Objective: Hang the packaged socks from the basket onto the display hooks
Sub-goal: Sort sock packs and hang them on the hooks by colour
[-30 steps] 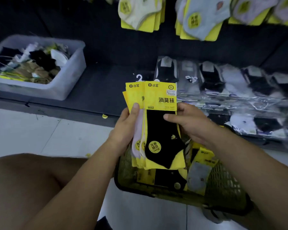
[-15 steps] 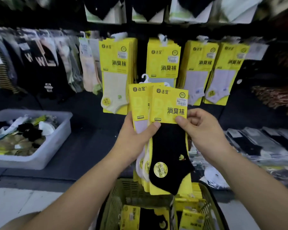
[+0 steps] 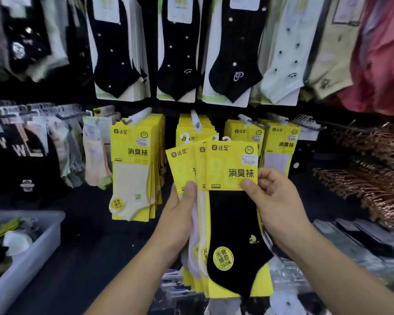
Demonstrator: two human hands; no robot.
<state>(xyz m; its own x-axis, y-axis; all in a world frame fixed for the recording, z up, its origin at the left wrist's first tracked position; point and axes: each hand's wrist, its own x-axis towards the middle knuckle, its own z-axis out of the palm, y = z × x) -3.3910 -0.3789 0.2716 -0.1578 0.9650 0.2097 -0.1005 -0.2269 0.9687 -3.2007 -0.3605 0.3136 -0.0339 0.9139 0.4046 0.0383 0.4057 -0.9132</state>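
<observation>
View: head camera, facing the sock wall.
Left hand: gripped a fan of yellow-carded packs from the left edge, thumb pressed on the front and the rest of the hand wrapped behind.
Right hand: fingers and thumb pinched the lower right corner of the card on the front pack, the one with the black sock.
Packs: held upright in the air, just in front of the middle row of the wall, their small hanger loops at the top free.
Hooks: a row of them already carried hung packs of the same brand, cream and pale colours.
Change: within the last second the packs rose from low over the basket to hook height; the basket dropped out of view.
Meaning: pickup looked done; the right hand seemed to be peeling off the front pack, and no black-sock hook showed in this row.
Rest: a clear tub of loose socks sat lower left.
</observation>
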